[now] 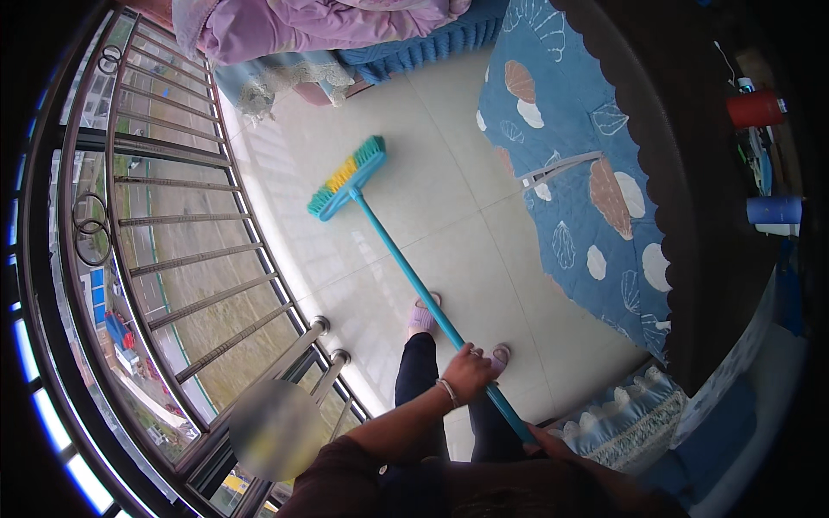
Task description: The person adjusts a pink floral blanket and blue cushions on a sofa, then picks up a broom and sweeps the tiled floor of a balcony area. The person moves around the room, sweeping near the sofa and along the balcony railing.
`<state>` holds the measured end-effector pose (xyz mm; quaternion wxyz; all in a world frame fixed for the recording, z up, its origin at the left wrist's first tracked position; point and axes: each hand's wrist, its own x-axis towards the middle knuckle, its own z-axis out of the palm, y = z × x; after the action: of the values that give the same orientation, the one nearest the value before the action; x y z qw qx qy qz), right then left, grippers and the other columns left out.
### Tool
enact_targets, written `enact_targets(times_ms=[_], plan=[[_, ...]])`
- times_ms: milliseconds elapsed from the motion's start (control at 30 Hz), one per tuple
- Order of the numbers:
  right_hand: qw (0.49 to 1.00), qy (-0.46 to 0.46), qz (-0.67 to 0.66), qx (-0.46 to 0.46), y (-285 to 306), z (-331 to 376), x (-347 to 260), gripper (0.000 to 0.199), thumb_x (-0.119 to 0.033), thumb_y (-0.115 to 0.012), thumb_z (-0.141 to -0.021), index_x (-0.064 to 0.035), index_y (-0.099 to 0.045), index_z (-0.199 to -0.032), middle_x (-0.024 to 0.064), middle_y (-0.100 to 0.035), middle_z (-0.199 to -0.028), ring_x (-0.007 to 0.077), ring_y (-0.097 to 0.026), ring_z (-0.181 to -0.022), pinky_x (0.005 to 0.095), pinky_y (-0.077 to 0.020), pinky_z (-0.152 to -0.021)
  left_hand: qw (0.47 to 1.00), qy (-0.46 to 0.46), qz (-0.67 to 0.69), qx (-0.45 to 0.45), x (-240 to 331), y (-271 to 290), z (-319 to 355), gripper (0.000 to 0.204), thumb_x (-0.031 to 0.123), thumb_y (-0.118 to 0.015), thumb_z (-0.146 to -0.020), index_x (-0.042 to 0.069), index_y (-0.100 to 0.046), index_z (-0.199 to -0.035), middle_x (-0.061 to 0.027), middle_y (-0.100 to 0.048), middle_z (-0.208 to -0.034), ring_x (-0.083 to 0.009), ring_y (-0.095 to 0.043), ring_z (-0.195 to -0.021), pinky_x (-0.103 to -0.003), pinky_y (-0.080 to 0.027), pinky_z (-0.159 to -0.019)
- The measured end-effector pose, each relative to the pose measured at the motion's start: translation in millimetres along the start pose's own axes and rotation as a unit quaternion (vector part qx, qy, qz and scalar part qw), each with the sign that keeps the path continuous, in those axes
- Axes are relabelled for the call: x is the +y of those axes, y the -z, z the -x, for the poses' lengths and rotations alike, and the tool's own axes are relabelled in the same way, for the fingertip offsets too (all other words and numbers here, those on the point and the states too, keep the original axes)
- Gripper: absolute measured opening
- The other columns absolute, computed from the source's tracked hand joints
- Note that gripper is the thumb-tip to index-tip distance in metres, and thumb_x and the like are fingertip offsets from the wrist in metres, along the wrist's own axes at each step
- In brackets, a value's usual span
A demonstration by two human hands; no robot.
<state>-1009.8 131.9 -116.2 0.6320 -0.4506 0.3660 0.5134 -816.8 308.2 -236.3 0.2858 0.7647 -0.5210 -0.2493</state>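
Gripped in both fists is the teal broom handle point(414, 276): left hand point(469, 373) higher, right hand point(542, 440) at its end. Green-yellow brush head point(347, 178) is rested on the pale tiled floor point(449, 198), near the window grille point(173, 224).

The right hand point(546, 442) on the lower end of the broom handle point(414, 276) is mostly hidden behind the person's own body, so its grip cannot be read. Left of that handle's end, a blurred patch point(275, 429) covers part of the railing point(173, 259). Well right of the handle, the red cup point(754, 110) and blue cup point(773, 210) sit in dark rim shadow, details unreadable.
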Motion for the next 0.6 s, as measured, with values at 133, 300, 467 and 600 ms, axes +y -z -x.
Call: enact_targets(times_ms=[133,300,467,600], plan=[[0.989,0.129,-0.016,-0.068,-46,-100,-132,0.049,-0.02,-0.04,-0.096,-0.011,-0.023,-0.141,0.0001,-0.041,-0.059,0.0063,-0.037,-0.04,0.0215,-0.0342,-0.037,0.968,0.18,-0.153,0.082,-126,42,26,0.026,0.029,-0.07,-0.066,0.01,-0.057,-0.08,-0.008,-0.056,-0.086,-0.0277,-0.051,-0.105,-0.048,-0.028,-0.104],[0.987,0.137,-0.061,-0.063,-48,-112,-135,0.045,-0.021,-0.042,-0.095,-0.0096,-0.029,-0.137,-0.0015,-0.039,-0.057,0.0055,-0.033,-0.036,0.0215,-0.0299,-0.034,0.957,0.223,-0.15,-0.105,-147,63,13,0.017,0.018,-0.061,-0.072,0.016,-0.062,-0.089,-0.0087,-0.059,-0.095,-0.0311,-0.047,-0.114,-0.055,-0.018,-0.107],[0.981,0.068,0.15,0.105,-20,-30,26,0.048,-0.025,-0.054,-0.089,-0.0041,-0.037,-0.129,0.0053,-0.055,-0.075,0.0136,-0.056,-0.065,0.0285,-0.0468,-0.059,0.992,0.02,-0.038,-0.12,-19,-35,-9,0.007,0.025,-0.062,-0.073,0.018,-0.062,-0.075,-0.0018,-0.056,-0.07,-0.0225,-0.057,-0.085,-0.044,-0.033,-0.096],[0.962,0.109,0.197,0.157,-17,-4,40,0.059,-0.028,-0.061,-0.084,-0.004,-0.034,-0.131,0.0147,-0.058,-0.097,0.0241,-0.06,-0.085,0.0357,-0.0476,-0.075,0.989,-0.09,-0.006,-0.113,24,-37,-34,0.003,0.022,-0.06,-0.07,0.019,-0.059,-0.071,0.0001,-0.055,-0.067,-0.0189,-0.057,-0.079,-0.034,-0.038,-0.077]])
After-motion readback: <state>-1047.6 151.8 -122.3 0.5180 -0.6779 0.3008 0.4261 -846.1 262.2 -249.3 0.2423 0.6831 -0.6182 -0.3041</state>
